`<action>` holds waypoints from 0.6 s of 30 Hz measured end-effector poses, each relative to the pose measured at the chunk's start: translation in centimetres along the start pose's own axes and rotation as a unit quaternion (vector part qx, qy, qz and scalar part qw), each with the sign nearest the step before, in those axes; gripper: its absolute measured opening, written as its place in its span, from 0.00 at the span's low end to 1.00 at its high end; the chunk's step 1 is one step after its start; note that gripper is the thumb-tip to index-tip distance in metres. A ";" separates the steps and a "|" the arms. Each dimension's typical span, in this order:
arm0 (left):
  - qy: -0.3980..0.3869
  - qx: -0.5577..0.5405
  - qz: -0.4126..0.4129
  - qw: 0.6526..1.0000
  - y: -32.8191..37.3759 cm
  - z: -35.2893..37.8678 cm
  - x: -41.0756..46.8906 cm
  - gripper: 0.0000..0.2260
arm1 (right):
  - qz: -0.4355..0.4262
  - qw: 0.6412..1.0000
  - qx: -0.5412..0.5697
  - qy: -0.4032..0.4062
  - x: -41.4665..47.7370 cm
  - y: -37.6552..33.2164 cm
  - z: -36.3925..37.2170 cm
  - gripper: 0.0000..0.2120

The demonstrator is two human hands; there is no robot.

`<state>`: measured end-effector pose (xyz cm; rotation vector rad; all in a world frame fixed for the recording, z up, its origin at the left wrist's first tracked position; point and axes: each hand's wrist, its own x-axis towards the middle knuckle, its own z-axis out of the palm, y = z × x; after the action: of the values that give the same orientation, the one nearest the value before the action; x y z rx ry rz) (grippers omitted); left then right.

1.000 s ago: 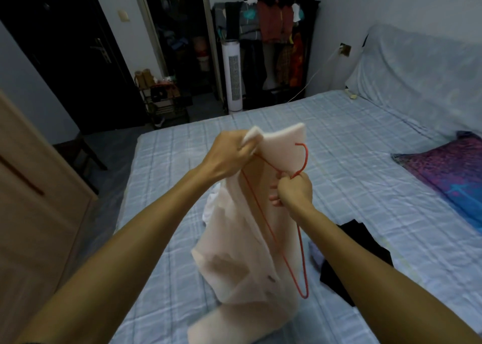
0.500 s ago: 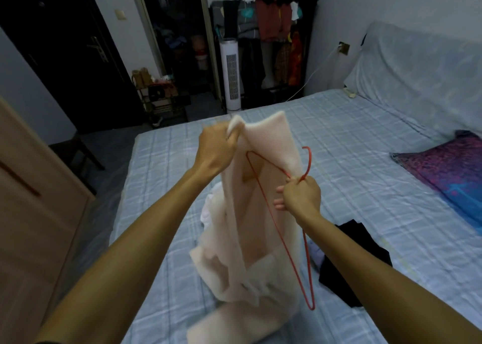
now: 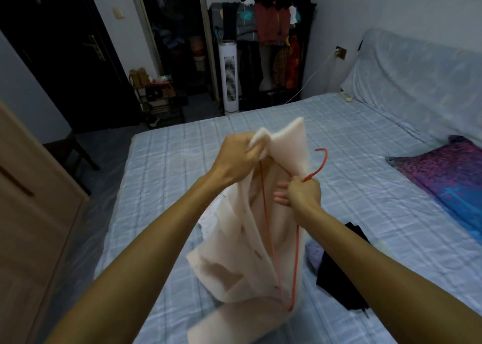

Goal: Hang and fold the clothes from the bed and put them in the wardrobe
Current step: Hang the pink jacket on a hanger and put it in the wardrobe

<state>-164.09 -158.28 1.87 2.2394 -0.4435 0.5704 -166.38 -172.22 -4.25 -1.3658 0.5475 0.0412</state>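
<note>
With our left grip (image 3: 238, 155) clutching the pale pink buttoned shirt (image 3: 229, 255), our right grip (image 3: 303, 193) should push its pinched thin red wire hanger (image 3: 266, 213) up beneath the left grip

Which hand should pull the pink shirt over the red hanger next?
Probably the left hand: it grips the top of the pink shirt, beside the red hanger. The right hand is busy holding the hanger near its hook.

Left hand (image 3: 236, 158) grips pale pink shirt (image 3: 242, 249); right hand (image 3: 303, 193) holds red hanger (image 3: 268, 228) above bed (image 3: 352, 140).
</note>
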 end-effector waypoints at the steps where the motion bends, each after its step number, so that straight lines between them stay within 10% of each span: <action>1: -0.039 -0.018 0.006 0.999 -0.2 -0.3 -0.3 0.22 | -0.022 1.000 -0.007 0.007 0.1 -0.3 -0.3 0.15; 8: -0.350 0.095 0.022 0.932 -2.8 -1.1 -1.6 0.18 | -0.140 0.989 -0.035 -0.022 -0.5 -0.4 -1.1 0.12; 12: -0.297 0.162 0.033 0.941 -2.5 0.7 -0.6 0.21 | -0.199 0.978 -0.057 -0.037 -0.2 -1.7 -1.5 0.15; 16: -0.230 0.167 0.024 0.958 -1.5 2.4 2.3 0.52 | -0.243 0.963 -0.100 -0.058 0.3 -3.7 -2.4 0.17; 18: -0.184 0.254 0.080 0.946 -0.6 3.0 4.4 0.44 | -0.269 0.950 -0.143 -0.063 0.4 -4.5 -2.8 0.18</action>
<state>-159.39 -160.74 2.03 2.8425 -0.7395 0.3725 -165.46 -175.94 -0.56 -1.7446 0.0471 -0.2442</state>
